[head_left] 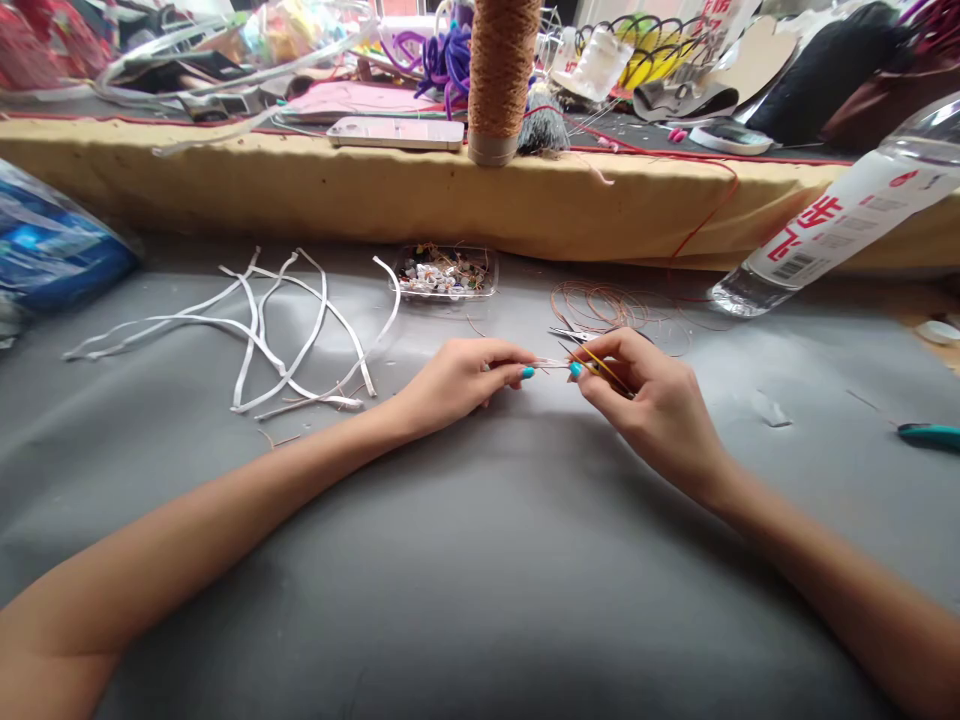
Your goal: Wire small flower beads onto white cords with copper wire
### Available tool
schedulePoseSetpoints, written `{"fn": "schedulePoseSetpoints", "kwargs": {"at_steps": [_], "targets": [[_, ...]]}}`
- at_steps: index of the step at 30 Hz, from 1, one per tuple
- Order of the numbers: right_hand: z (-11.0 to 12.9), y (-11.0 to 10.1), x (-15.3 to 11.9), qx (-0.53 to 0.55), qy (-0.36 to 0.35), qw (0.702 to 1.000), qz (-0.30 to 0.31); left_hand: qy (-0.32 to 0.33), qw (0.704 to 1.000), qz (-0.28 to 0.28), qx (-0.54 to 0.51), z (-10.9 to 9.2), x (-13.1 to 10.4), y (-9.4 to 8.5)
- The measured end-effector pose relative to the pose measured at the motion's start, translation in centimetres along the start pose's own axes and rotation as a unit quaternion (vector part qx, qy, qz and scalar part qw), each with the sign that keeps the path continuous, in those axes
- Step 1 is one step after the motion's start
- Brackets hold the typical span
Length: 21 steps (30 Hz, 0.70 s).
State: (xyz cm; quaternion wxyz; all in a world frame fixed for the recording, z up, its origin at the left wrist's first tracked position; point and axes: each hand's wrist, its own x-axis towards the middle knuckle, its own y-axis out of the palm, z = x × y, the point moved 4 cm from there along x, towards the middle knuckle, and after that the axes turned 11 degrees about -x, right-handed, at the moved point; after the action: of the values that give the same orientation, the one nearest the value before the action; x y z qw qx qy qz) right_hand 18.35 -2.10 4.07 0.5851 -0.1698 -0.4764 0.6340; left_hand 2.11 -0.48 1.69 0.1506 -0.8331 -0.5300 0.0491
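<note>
Thin pale strands (552,364) stretch across the short gap between my two hands. My left hand (480,372) is closed, thumb and forefinger pinching one end of them. At the other end my right hand (646,390) is closed in a pinch too. A slim yellow-gold pointed tool (598,360), which looks like tweezers, is tucked in the right hand, its points toward the upper left. Just behind that hand lies a silver pointed metal tool (570,334), partly hidden. Coils of thin brown cord (600,303) rest behind it.
White flat strips (289,370) lie crossed at left. A clear box of scraps (450,290) stands at the back. A water bottle (817,235) leans at right, near a teal handle (930,435). On the raised ledge (262,170) are a phone (397,133) and a brown thread spool (501,80).
</note>
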Motion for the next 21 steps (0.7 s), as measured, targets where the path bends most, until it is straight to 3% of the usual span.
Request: {"fn": "schedulePoseSetpoints", "kwargs": {"at_steps": [5,11,17,21], "targets": [[-0.9,0.1,0.4,0.039,0.042,0.998,0.022,-0.049,0.995,0.007,-0.087,0.3,0.3,-0.4],[-0.9,0.6,0.7,0.036,0.030,0.997,0.061,-0.024,0.997,-0.047,-0.048,0.5,0.6,-0.9],[-1.6,1.4,0.9,0.063,0.075,0.978,0.185,-0.020,0.997,-0.069,-0.021,0.2,0.5,-0.9],[-1.4,1.6,0.8,0.088,0.103,0.970,0.202,-0.014,0.997,-0.069,0.015,0.0,0.4,-0.8]]}}
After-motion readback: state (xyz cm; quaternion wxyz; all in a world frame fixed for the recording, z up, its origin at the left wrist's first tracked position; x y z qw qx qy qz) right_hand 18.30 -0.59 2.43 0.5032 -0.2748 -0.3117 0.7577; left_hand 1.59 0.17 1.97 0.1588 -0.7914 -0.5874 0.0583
